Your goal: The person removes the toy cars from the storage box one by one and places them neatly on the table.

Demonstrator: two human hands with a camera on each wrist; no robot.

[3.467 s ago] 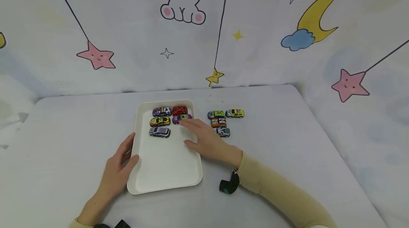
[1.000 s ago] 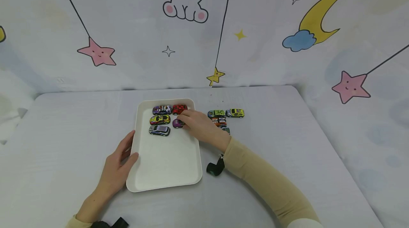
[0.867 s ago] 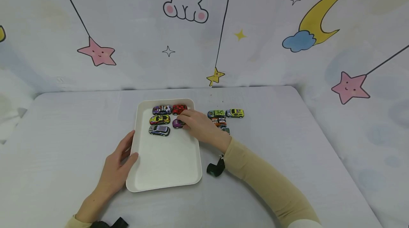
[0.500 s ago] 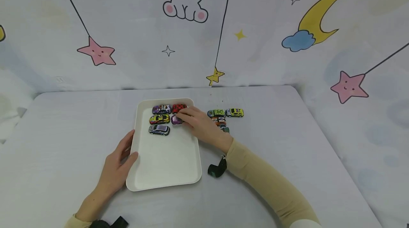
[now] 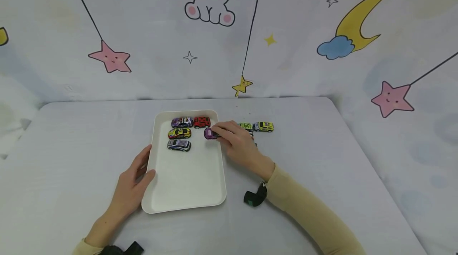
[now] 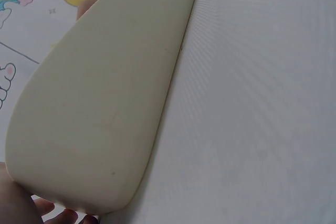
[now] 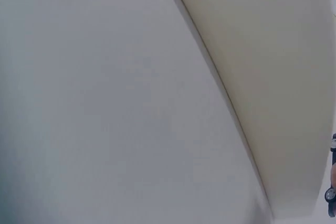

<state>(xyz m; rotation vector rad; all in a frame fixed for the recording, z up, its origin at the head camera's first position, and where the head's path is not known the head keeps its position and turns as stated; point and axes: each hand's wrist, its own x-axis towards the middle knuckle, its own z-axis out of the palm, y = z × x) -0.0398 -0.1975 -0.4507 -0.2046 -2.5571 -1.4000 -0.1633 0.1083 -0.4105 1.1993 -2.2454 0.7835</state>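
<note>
My right hand [image 5: 241, 145] pinches a purple toy car [image 5: 210, 133] over the right rim of a white tray [image 5: 186, 183]. In the right wrist view, dark wheels of this toy car [image 7: 331, 194] show above the tray wall [image 7: 283, 103]. My left hand [image 5: 130, 187] holds the tray's left side, thumb at the rim and fingers along the outside. Inside the tray, at the back, sit a purple-and-white car [image 5: 181, 122], a red car [image 5: 202, 122], a yellow car [image 5: 179, 133] and a silver car [image 5: 179, 145].
Right of the tray, a yellow car [image 5: 263, 126] and a green car [image 5: 246, 126] stand on the white-covered table [image 5: 322, 147]. My right hand mostly hides other cars there. A wall hanging with printed stars [image 5: 111, 57] rises behind the table's back edge.
The right hand came down on the purple car and closed its fingers on it. In the last half second it has moved right with the car, away from the yellow one. The left hand stays put.
</note>
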